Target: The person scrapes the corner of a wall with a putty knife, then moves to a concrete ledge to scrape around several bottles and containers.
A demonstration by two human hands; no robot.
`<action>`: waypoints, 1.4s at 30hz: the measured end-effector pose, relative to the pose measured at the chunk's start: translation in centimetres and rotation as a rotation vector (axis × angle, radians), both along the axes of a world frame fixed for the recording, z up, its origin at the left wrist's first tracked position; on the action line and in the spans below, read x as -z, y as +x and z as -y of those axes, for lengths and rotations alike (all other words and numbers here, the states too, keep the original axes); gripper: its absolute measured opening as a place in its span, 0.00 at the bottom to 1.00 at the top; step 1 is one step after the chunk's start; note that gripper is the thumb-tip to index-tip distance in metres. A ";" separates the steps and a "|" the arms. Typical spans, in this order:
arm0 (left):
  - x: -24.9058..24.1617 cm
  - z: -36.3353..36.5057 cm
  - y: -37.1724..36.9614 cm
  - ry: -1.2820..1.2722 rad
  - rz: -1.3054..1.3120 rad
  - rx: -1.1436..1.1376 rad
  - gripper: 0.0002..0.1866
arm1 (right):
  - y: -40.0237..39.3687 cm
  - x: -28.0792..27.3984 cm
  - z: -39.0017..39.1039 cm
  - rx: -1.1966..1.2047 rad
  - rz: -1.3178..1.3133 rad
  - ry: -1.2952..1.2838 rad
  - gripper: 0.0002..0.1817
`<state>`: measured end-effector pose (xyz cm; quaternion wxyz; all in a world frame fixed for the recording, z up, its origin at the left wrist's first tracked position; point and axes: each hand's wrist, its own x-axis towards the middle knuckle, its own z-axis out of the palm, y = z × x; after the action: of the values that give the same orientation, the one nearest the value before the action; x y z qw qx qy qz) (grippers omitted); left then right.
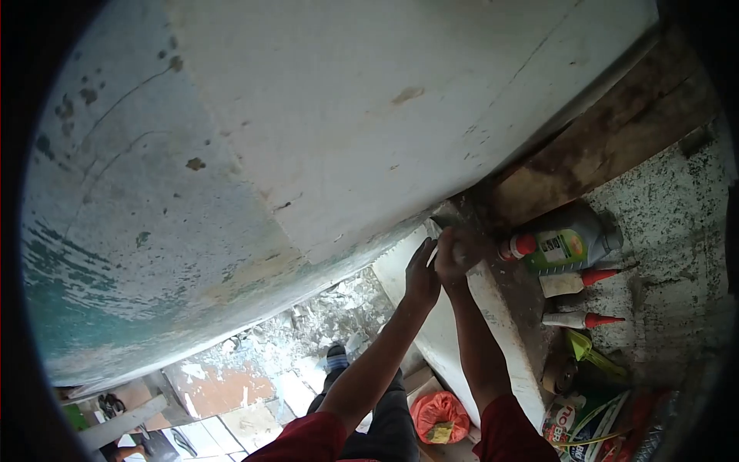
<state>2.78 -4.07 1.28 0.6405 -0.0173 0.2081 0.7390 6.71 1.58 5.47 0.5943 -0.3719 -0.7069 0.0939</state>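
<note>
My left hand point(422, 276) and my right hand point(456, 256) meet at the corner where the painted wall reaches the ledge. The left fingers point up, pressed together beside the right hand. My right hand is closed like a fist and smeared by motion. A small pale bit shows between the two hands, but its kind cannot be made out. Just above the fingers is a dark patch by the wall. Below both hands runs a pale ledge point(462, 331). The wall point(323, 146) has peeling, stained paint.
Right of my hands stand a grey bottle with a green label point(560, 248) and two red-tipped glue bottles point(570, 283). A red plastic bag point(440, 416) sits below the ledge. Paint flakes point(339, 312) litter the floor near my foot. A wooden beam point(600, 138) crosses the upper right.
</note>
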 end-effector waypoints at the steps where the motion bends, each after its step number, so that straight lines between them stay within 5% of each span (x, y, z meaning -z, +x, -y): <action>1: -0.5 -0.3 0.3 0.017 -0.178 -0.053 0.22 | -0.2 -0.8 -0.1 -0.020 0.046 0.048 0.08; 4: 1.5 -1.1 1.4 0.060 -1.283 -0.089 0.22 | -0.5 -0.2 -1.0 -0.015 -0.108 -0.013 0.08; 6: -0.2 -0.6 2.6 -0.134 0.069 0.014 0.22 | -0.3 0.5 -0.9 0.051 0.043 0.048 0.09; 10: 0.6 0.3 3.0 -0.187 -0.122 -0.025 0.24 | -0.2 0.4 -0.9 -0.107 -0.179 -0.186 0.09; 13: 2.1 0.8 3.3 -0.188 -0.006 -0.032 0.24 | -1.1 -1.6 -0.1 -0.124 0.167 0.201 0.10; 16: 2.2 1.0 3.7 -0.165 -0.141 -0.015 0.24 | -0.4 -1.7 0.3 -0.235 -0.175 -0.108 0.09; 17: 1.3 1.2 3.6 -0.187 -0.043 -0.022 0.24 | -0.3 -2.2 0.8 -0.162 -0.014 -0.068 0.06; 20: 1.4 1.6 4.3 -0.145 -0.474 -0.030 0.24 | -0.9 -1.5 0.4 -0.003 0.211 0.294 0.04; 21: 1.8 1.2 4.3 -0.174 -0.018 -0.055 0.25 | -1.7 -1.9 -0.3 -0.047 0.161 0.308 0.05; 25: 1.2 1.5 4.2 -0.191 0.015 -0.086 0.25 | -1.6 -4.7 1.2 -0.181 0.171 0.323 0.08; 28: -0.2 1.1 4.4 -0.331 0.080 -0.092 0.24 | 1.1 -2.2 -0.2 -0.251 -0.199 -0.055 0.09; 29: -0.9 0.6 4.2 -0.272 0.074 -0.130 0.22 | 0.1 -5.8 1.3 -0.339 -0.462 -0.363 0.09; 32: -2.7 -0.4 3.7 -0.144 -0.241 -0.164 0.21 | 1.4 -1.1 -2.0 -0.175 -0.140 -0.244 0.11; 33: -3.2 -1.1 2.9 -0.117 0.153 -0.105 0.21 | 1.1 -1.4 -1.7 -0.114 0.040 -0.101 0.10; 36: -5.0 -0.6 2.5 -0.037 -0.569 -0.171 0.20 | -0.4 -2.2 -0.8 -0.022 0.091 0.216 0.08; 37: -5.1 -0.2 2.5 -0.045 -0.699 -0.161 0.20 | -0.1 -1.7 -0.5 -0.051 0.101 0.093 0.07; 39: -3.5 -0.7 2.4 -0.115 -0.641 -0.051 0.19 | 0.0 -1.2 -1.0 -0.110 0.109 -0.129 0.05; 42: 0.3 -2.2 3.2 -0.123 -0.326 -0.014 0.19 | -0.1 -1.2 -0.9 -0.155 0.106 0.035 0.05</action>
<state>6.02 -1.84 0.99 0.5908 0.0623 0.3540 0.7223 6.58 2.49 6.72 0.5534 -0.3100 -0.7656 0.1073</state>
